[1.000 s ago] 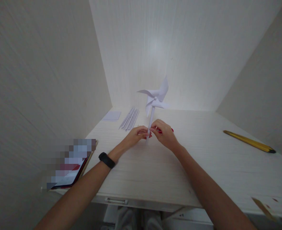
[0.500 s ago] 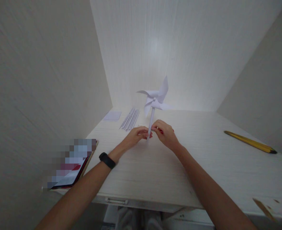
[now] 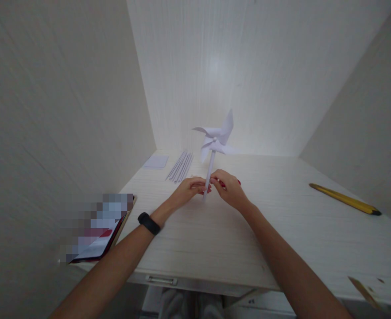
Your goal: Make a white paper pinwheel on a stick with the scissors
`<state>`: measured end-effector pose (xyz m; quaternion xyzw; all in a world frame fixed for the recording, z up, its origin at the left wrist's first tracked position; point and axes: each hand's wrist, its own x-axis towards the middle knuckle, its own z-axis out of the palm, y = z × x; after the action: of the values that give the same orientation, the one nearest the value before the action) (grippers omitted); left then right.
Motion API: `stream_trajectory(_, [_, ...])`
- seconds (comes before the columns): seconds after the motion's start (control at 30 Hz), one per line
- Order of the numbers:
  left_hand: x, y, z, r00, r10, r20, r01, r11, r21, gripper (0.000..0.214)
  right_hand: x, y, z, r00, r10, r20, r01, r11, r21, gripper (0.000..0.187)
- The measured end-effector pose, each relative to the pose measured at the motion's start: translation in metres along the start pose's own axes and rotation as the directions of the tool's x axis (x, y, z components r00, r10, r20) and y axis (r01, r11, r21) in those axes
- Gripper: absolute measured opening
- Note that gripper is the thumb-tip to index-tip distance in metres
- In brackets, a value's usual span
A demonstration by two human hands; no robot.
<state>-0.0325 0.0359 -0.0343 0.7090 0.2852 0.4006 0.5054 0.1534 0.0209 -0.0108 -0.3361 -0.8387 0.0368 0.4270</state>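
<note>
A white paper pinwheel stands upright on a thin white stick above the pale desk. My left hand pinches the lower part of the stick from the left, with a black band on its wrist. My right hand pinches the same stick from the right. Something red shows under the right fingers; I cannot make out what it is.
A bundle of thin white sticks and a small white paper square lie at the back left. A yellow ruler lies at the right. A tablet in a red case sits at the left edge.
The pinwheel and both hands have stayed almost in place; the view has shifted a little, so everything sits slightly lower in the picture.
</note>
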Motion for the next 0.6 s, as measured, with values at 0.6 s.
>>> stream_trajectory(0.6, [0.0014, 0.0013, 0.0047, 0.999, -0.036, -0.005, 0.036, 0.994, 0.106, 0.005, -0.0003, -0.0022, 0.0027, 0.999, 0.021, 0.033, -0.020, 0.999, -0.036, 0.014])
